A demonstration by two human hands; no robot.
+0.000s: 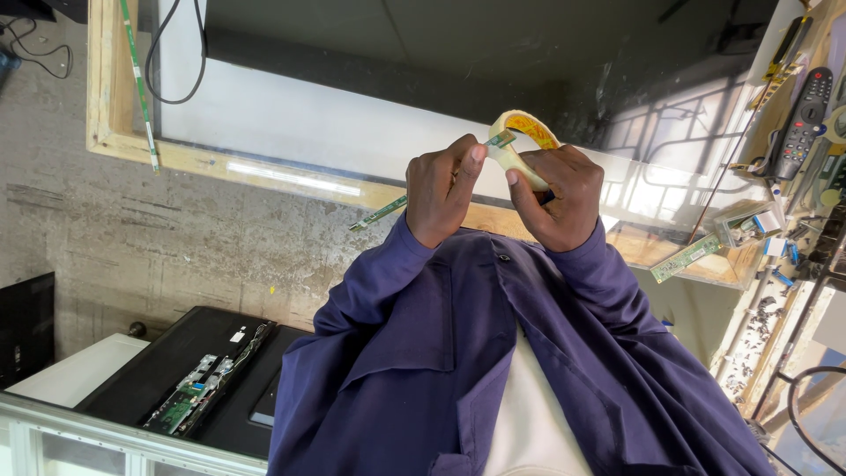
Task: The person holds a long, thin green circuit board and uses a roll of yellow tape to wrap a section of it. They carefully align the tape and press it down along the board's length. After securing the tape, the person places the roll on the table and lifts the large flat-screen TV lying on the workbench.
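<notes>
Left hand (445, 196) fingers pinch green strip (388, 210) — right hand (555, 198) grips tape roll (522, 141).

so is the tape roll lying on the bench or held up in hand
Held up: the tape roll sits in the right hand, raised above the bench, while the left hand pinches a thin green strip.

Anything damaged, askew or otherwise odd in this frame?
Yes. The black flat screen on the floor has its back open, with green circuit boards and wiring bare. Another green circuit strip lies loose on the wooden frame. Nothing looks spilled.
</notes>
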